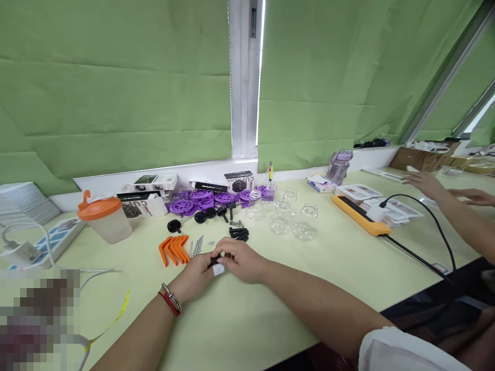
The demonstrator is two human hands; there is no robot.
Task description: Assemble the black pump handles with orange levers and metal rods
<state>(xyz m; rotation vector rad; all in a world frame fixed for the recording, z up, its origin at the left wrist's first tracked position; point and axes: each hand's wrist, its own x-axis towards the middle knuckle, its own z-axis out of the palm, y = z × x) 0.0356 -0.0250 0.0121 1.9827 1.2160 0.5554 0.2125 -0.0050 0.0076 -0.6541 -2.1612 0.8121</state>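
My left hand [196,277] and my right hand [240,260] meet over the table, fingers closed around a small black part [215,260]. Its shape is mostly hidden by the fingers. A white wrapping covers my left thumb. Just beyond my left hand lie metal pins [197,245] and a row of bent orange pieces [172,250]. Tiny metal bits [211,242] are scattered close to my fingertips. Past my right hand are black rods [238,234] and small springs [236,223]. Black round-headed parts [174,225] sit farther back.
Purple wheel-shaped pieces [201,199] are heaped before printed boxes [152,183]. Clear glass-like vessels [280,222] stand to the right. An orange-lidded cup [106,219] and power strip [64,238] are left. A yellow power strip [359,215] and another person's hand [425,181] are right.
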